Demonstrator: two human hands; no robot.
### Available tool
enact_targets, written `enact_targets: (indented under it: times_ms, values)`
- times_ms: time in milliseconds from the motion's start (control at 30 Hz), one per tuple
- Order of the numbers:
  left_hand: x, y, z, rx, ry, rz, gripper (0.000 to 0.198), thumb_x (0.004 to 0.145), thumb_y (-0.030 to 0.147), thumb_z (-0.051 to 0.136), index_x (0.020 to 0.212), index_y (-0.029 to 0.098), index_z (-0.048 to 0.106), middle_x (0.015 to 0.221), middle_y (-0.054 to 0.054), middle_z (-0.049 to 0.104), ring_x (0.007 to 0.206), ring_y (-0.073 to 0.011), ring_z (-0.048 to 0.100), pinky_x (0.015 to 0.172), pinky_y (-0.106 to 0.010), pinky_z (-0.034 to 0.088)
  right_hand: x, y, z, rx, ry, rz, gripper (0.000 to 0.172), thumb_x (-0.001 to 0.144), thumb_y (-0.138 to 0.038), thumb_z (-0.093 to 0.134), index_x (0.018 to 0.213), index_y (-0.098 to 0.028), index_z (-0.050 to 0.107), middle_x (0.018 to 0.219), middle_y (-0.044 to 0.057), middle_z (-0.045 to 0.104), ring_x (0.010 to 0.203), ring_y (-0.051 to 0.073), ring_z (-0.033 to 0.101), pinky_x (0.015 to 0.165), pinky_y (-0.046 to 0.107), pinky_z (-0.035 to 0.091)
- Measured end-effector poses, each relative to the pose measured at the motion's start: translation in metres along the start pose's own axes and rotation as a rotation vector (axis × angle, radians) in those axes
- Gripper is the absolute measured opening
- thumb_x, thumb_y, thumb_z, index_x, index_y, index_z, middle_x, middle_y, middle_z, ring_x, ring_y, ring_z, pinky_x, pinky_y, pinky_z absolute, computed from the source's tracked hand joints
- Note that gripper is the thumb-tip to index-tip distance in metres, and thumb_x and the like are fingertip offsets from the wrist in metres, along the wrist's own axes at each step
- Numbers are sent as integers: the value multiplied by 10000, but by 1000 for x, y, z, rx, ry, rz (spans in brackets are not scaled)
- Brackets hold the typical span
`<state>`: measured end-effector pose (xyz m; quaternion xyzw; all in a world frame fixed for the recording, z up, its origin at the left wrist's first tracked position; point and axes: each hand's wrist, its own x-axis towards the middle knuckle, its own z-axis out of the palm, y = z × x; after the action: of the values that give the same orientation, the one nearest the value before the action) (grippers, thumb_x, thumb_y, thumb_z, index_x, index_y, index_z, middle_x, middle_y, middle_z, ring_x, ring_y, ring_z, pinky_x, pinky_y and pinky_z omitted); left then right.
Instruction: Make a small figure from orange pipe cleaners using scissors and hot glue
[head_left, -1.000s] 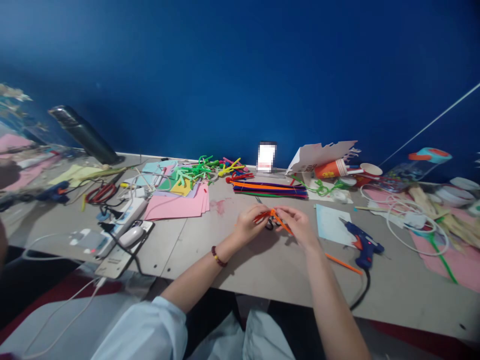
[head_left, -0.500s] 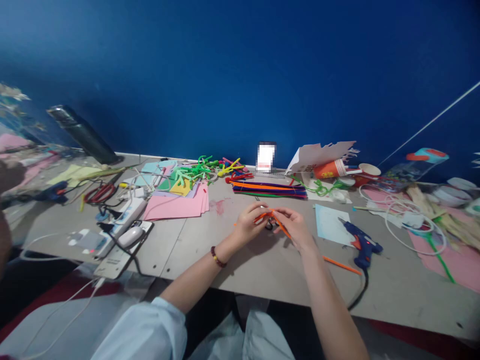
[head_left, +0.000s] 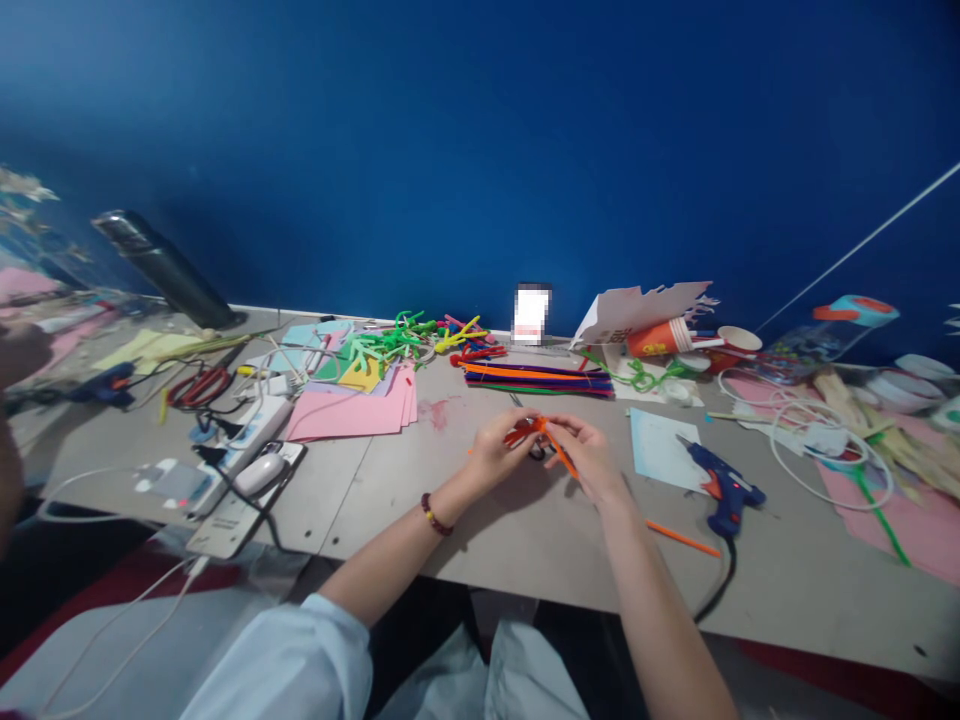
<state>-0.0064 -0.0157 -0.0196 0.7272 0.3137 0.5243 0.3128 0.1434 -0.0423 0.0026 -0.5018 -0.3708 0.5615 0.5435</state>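
Observation:
My left hand (head_left: pixel 499 448) and my right hand (head_left: pixel 589 455) meet over the middle of the grey table (head_left: pixel 465 520), both pinching an orange pipe cleaner (head_left: pixel 541 432) bent into loops between the fingertips. A straight tail of it runs down past my right palm. Dark scissors lie under my hands, mostly hidden. A beaded bracelet (head_left: pixel 433 513) circles my left wrist.
A bundle of coloured pipe cleaners (head_left: pixel 538 377) lies behind my hands, pink paper sheets (head_left: pixel 352 410) to the left, a blue glue gun (head_left: pixel 721 487) and a loose orange stick (head_left: pixel 679 538) to the right. Paper cups (head_left: pixel 667 338), a power strip (head_left: pixel 244 440) and cables crowd the edges.
My fingers have worked the orange pipe cleaner into a tighter bunch; both hands stay in nearly the same spot.

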Motion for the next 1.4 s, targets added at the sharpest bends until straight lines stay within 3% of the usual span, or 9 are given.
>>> enact_targets:
  times_ms: [267,667,1400]
  values:
    - [-1,-4,1,-5,54,-76,236,822,282,598,1037,193,641,1003,-99,694,870,-179,669,790,-317,560,-2,-2,2,1,15,-13,306,637,-391,738,850,-185,662,729,32,669,632,162,628,375,215,518]
    - [1,-1,0,55,17,42,192,818,184,572,997,196,641,941,-80,706,852,-169,670,770,-296,550,1,7,6,28,51,-33,322,592,-377,765,802,-171,634,660,4,632,567,138,602,344,205,496]
    - [-2,-1,5,-58,82,-143,174,825,303,601,957,209,664,932,-72,698,798,-154,658,700,-281,546,1,12,8,74,66,-17,294,619,-393,742,786,-167,655,608,7,624,541,128,571,342,185,435]
